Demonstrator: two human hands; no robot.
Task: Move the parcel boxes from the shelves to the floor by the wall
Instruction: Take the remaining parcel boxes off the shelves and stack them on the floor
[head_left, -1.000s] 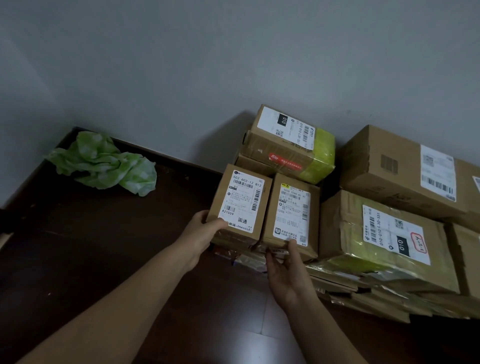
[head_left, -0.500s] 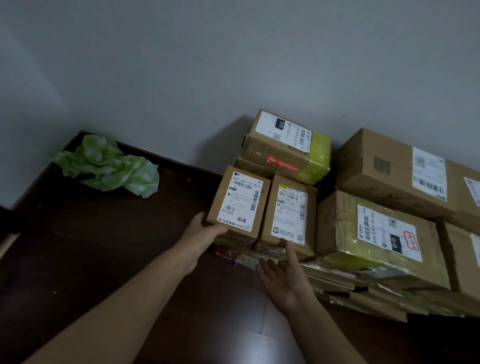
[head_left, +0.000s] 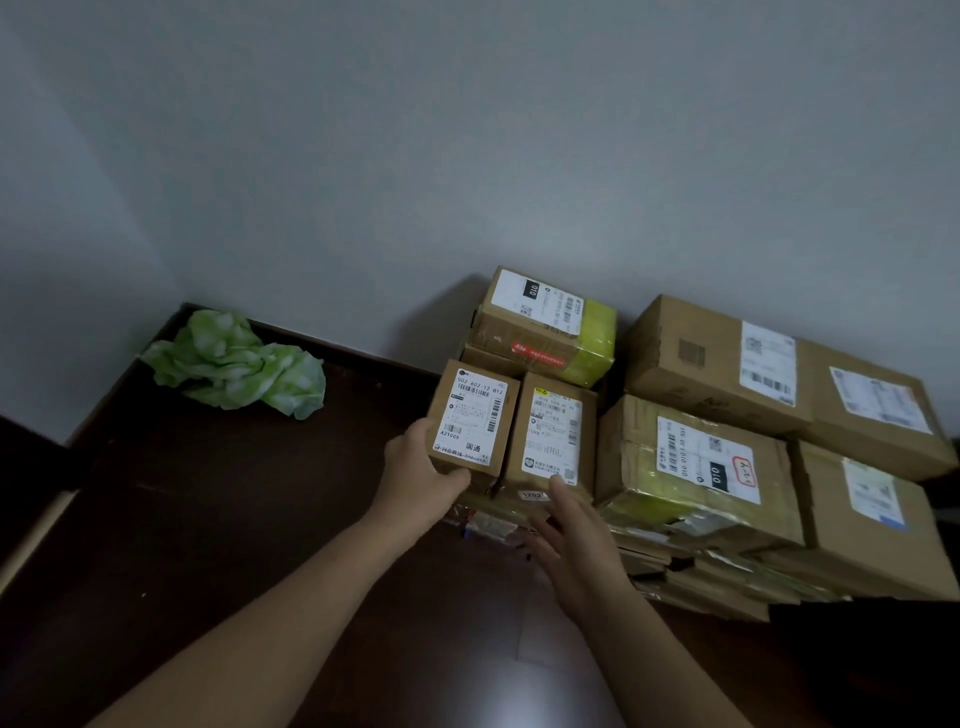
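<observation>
Two small cardboard parcels stand side by side on the stack by the wall: the left small box (head_left: 474, 415) and the right small box (head_left: 553, 436), each with a white label on top. My left hand (head_left: 415, 480) grips the left small box at its near left corner, thumb along the bottom edge. My right hand (head_left: 576, 540) is open with straight fingers, its fingertips just touching the near edge of the right small box. Behind them sits a box with yellow-green tape (head_left: 545, 325).
Larger parcels fill the right side: a taped box (head_left: 696, 467), a long box (head_left: 779, 374) against the grey wall, another (head_left: 872, 519) at far right, on flattened cardboard. A crumpled green cloth (head_left: 239, 361) lies in the corner on the dark wooden floor (head_left: 234, 519).
My right hand let go of the right small box and opened, drawing back slightly. My left hand stayed on the left small box. The view tilted up a little.
</observation>
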